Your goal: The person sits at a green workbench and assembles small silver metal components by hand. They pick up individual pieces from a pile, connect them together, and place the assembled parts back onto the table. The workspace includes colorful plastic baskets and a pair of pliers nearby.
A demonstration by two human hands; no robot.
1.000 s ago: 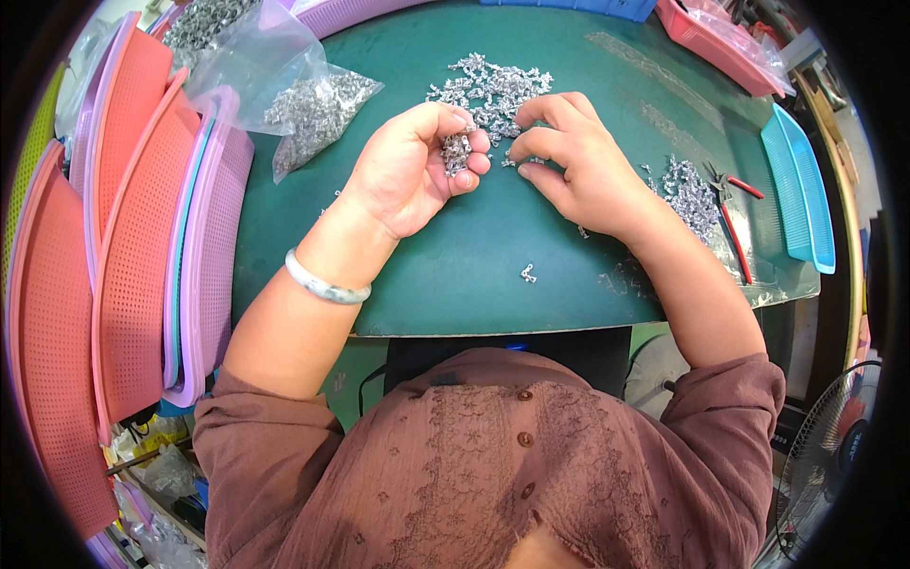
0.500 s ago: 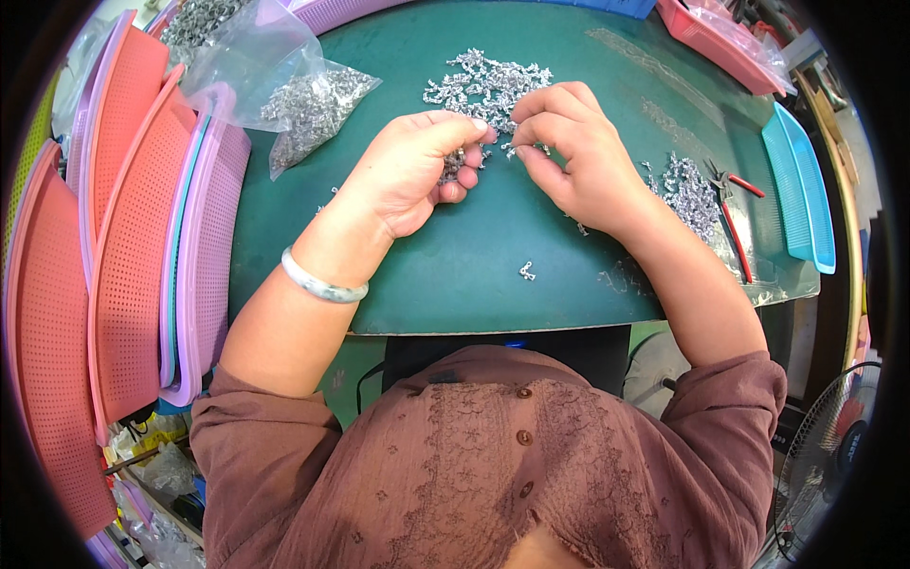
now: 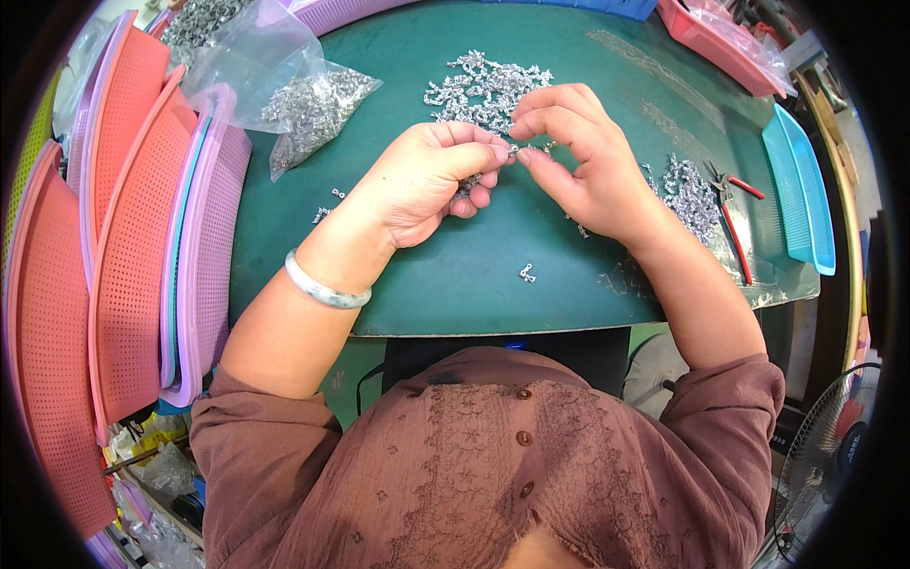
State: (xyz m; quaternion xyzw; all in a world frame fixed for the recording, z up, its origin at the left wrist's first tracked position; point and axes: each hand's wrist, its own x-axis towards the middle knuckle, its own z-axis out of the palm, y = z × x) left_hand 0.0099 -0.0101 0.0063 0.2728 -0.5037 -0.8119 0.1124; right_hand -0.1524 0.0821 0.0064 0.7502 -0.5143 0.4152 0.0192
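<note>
My left hand [image 3: 441, 180] is closed around a clutch of small silvery metal pieces [image 3: 466, 185], with its thumb and index finger pinched at the fingertips. Against those fingertips, my right hand [image 3: 583, 166] pinches a small metal piece [image 3: 531, 147] between thumb and finger. The exact shape of that piece is too small to tell. Just beyond both hands lies a loose pile of small silvery metal pieces [image 3: 488, 85] on the green table mat [image 3: 455, 284]. One small linked piece [image 3: 527, 273] rests alone nearer to me.
A second metal pile [image 3: 687, 194] lies at right beside red-handled pliers [image 3: 735, 228] and a blue basket [image 3: 801, 190]. At left are a clear bag of metal parts [image 3: 318, 109] and stacked perforated baskets [image 3: 142, 284]. A fan [image 3: 834, 446] stands at lower right.
My left hand has moved slightly right and toward me, its fingertips now meeting those of my right hand. A few small pieces beside my left wrist have come into view.
</note>
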